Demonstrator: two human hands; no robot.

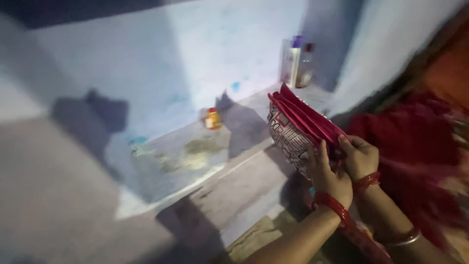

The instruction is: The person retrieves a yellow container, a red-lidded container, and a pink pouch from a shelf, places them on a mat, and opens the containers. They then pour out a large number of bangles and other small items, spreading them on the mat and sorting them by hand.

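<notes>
beside ledge, both hands grip red pouch.

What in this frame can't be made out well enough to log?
- Pouch contents: head view, hidden between its red edges.
- Left hand fingertips: hidden behind the pouch.
- Right hand: motion blur hides how its fingertips sit on the pouch's edge.
- Bottles on the ledge: too blurred to identify.
- Small orange container: too small and blurred.

A grey stone ledge runs along a pale blue wall. On the ledge: small orange bottle mid-way, and two taller bottles at the far corner, details blurred. Red cloth at right.
</notes>
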